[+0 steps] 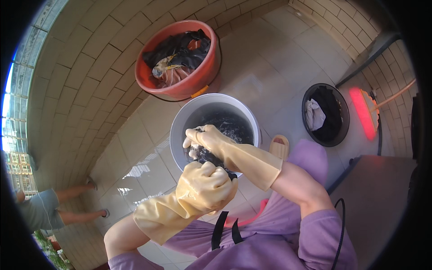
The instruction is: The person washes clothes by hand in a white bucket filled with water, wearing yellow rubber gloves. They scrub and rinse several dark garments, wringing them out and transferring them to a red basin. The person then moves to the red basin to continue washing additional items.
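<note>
A white plastic bucket (257, 125) stands before me with dark, foamy water (219, 113) in it. Both my hands wear cream rubber gloves. My left hand (206, 185) is clenched around one end of a wet dark cloth (206, 154) at the bucket's near rim. Over the bucket, my right hand (207, 136) grips another part of the same cloth, with its fingers curled and soap suds on them. The cloth stretches between the two hands. How much of it lies under the water is hidden.
Behind the bucket stands a red bucket (216, 50) of clothes. A dark basin (345, 130) holding black and white cloth sits at right, beside a red-bristled broom (362, 113). Wet tiles (141, 168) shine at left. Another person's legs (79, 217) show at far left.
</note>
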`<act>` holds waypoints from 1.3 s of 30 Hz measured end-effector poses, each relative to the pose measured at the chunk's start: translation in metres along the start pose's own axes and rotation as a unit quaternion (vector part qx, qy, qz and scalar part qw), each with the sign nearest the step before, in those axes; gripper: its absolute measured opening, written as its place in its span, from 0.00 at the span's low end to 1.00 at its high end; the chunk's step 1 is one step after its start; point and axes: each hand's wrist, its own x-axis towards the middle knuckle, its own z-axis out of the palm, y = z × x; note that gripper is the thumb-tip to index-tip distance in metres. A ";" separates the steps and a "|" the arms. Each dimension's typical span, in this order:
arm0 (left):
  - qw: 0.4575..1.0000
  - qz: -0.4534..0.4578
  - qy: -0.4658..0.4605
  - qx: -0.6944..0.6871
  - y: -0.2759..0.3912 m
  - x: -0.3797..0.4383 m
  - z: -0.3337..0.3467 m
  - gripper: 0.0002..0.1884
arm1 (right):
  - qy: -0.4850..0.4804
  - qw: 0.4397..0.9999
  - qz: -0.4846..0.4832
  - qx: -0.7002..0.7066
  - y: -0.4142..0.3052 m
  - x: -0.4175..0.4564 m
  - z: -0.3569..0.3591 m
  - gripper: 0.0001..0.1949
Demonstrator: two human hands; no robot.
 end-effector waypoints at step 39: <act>0.873 -0.442 0.203 -0.028 -0.026 -0.122 0.085 0.11 | 0.431 0.806 -0.293 -0.280 -0.022 -0.133 -0.227 0.16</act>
